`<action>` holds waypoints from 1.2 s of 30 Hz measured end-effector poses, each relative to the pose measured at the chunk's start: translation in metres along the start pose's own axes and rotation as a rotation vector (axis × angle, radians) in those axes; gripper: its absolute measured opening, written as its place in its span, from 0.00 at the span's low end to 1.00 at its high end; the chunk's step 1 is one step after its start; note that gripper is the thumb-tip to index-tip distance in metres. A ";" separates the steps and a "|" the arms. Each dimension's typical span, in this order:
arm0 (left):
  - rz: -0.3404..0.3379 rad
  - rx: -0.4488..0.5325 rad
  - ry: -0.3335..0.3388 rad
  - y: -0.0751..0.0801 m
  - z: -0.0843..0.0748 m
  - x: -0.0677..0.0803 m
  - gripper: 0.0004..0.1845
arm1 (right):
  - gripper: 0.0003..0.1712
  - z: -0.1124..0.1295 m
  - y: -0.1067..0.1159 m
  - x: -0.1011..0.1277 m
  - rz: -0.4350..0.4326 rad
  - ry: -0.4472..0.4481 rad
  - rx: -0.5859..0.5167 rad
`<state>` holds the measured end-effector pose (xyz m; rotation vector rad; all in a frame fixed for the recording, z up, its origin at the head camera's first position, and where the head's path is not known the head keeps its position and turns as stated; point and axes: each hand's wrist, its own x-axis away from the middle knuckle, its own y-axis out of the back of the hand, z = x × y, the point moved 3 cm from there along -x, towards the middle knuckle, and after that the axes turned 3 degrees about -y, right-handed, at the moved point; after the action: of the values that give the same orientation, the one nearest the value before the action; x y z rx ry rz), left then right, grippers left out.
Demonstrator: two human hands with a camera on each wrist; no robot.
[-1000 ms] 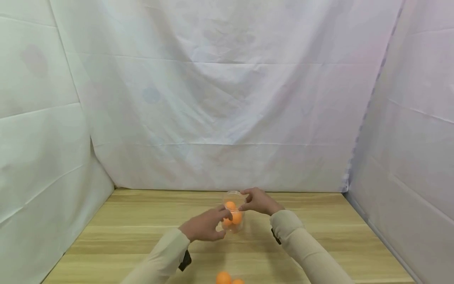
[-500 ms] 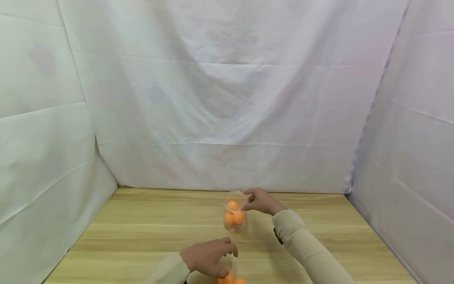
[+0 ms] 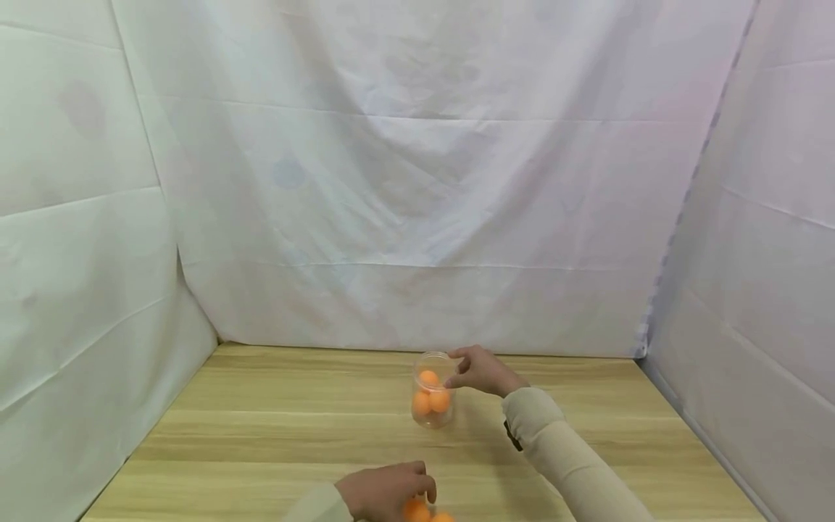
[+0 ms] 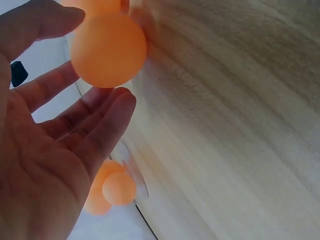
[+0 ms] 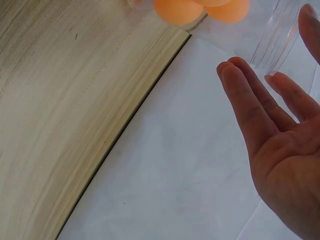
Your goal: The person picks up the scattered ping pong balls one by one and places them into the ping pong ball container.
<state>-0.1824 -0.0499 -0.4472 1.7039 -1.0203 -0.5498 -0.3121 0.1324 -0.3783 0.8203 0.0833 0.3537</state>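
A clear plastic jar (image 3: 424,420) stands upright near the back of the table, with orange balls (image 3: 439,402) inside. My right hand (image 3: 485,371) holds its rim between thumb and fingers; in the right wrist view the rim (image 5: 274,42) lies between the thumb and a fingertip. Close to the front edge of the head view, my left hand (image 3: 385,493) is at two loose orange balls. Its thumb and fingers stand spread around the nearer orange ball (image 4: 108,50), not visibly closed on it. The second loose orange ball (image 3: 443,518) is beside it, partly cut off.
The wooden table (image 3: 293,406) carries the jar and the loose balls. White cloth (image 3: 417,217) hangs behind it and along both sides. The table's back edge (image 5: 125,117) runs close by the jar.
My left hand has moved from beside the jar toward the front of the table, down to the loose balls. The right hand has stayed at the jar's rim.
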 end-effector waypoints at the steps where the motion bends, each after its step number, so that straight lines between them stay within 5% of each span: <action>1: 0.001 -0.005 0.000 -0.001 0.000 0.000 0.15 | 0.36 0.000 0.000 0.000 0.001 -0.001 -0.004; 10: -0.018 -0.059 0.005 0.000 -0.001 0.000 0.12 | 0.36 0.000 0.000 0.000 0.001 -0.001 -0.014; 20: -0.083 -0.106 -0.057 0.022 0.005 -0.005 0.14 | 0.36 0.003 -0.003 -0.001 0.007 0.010 -0.020; 36: -0.175 -0.111 0.053 0.062 0.028 -0.016 0.20 | 0.37 0.002 -0.004 -0.001 0.008 0.016 -0.022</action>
<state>-0.2348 -0.0587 -0.4016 1.7091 -0.7931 -0.6581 -0.3119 0.1281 -0.3804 0.7969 0.0906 0.3684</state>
